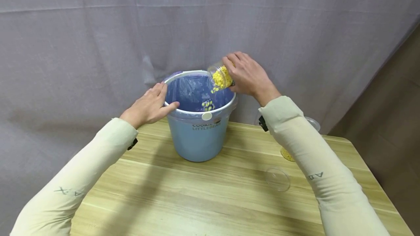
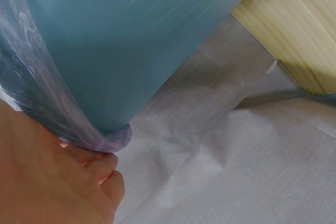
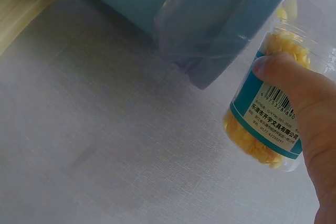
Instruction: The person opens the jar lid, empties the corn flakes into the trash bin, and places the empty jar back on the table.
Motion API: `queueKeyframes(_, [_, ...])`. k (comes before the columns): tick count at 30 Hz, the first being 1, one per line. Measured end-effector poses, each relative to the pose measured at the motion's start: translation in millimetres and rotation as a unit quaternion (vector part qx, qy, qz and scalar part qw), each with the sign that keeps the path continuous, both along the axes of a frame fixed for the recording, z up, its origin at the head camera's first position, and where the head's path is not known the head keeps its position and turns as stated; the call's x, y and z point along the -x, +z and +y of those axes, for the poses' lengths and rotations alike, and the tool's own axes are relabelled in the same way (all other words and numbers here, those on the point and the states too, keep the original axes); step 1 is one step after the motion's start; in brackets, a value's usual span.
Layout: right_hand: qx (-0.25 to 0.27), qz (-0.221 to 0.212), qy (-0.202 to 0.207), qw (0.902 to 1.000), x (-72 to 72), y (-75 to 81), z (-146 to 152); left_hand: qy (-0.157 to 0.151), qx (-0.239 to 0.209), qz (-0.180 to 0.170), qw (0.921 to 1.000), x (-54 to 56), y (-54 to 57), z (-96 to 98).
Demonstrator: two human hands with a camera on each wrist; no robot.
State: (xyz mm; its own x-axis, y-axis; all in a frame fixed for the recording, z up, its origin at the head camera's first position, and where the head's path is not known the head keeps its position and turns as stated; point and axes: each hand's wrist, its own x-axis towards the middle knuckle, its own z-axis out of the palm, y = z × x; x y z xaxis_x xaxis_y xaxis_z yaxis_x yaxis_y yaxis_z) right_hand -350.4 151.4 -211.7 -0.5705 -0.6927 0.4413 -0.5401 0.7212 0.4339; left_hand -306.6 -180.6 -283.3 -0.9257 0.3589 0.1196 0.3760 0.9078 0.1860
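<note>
Head view shows my right hand (image 1: 249, 77) gripping a small clear jar (image 1: 220, 76) of yellow bits, tipped mouth-down over the rim of a blue bucket (image 1: 199, 139) so the bits fall straight into it. Some yellow bits (image 1: 207, 105) already lie inside, on the purple bag lining the bucket. My left hand (image 1: 149, 106) rests flat on the near-left rim, fingers straight and relaxed with the thumb on the edge, which I judge keeps the bucket steady and the liner in place while I pour. The bucket stands on the wooden surface (image 1: 203, 196), toward its far edge, close to the grey curtain. A clear round lid (image 1: 277, 179) lies on the surface near my right forearm, well apart from the bucket, and another clear container is partly hidden behind that sleeve.

Right wrist view gives what the head view cannot: the jar's teal label with a barcode, my thumb (image 3: 286, 74) curled across it, and the liner's edge (image 3: 210, 40) draped over the bucket rim. Left wrist view shows the liner stretched down the bucket wall beside my fingers (image 2: 102, 169), with the curtain below; the jar is out of sight there.
</note>
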Motion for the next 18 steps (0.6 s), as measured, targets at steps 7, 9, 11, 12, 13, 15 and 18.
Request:
queueKeyframes(7, [-0.007,0.009,-0.004,0.9999,-0.3,0.0,-0.2,0.001,0.000,-0.002,1.0000,-0.4,0.1,0.3])
queueKeyframes(9, [-0.011,0.012,-0.002,0.9999,-0.1,0.4,-0.3,0.002,0.000,-0.001,1.0000,-0.5,0.0,0.4])
queueKeyframes(11, [-0.014,0.016,0.000,0.9998,0.1,0.7,-0.1,0.002,0.000,-0.001,1.0000,-0.7,0.1,0.6])
queueKeyframes(12, [-0.017,0.019,0.002,0.9997,0.0,0.9,0.1,0.003,-0.001,-0.002,1.0000,-0.8,0.1,0.8])
queueKeyframes(13, [-0.019,0.022,0.002,0.9996,-0.1,1.0,0.3,0.002,-0.001,-0.002,1.0000,-0.9,0.1,1.1])
queueKeyframes(15, [-0.022,0.026,0.007,0.9994,0.0,1.2,0.6,0.002,0.000,-0.002,1.0000,-0.6,0.0,1.3])
queueKeyframes(18, [-0.025,0.032,0.013,0.9991,-0.1,1.8,1.5,0.002,0.001,0.000,1.0000,-0.4,-0.1,2.0])
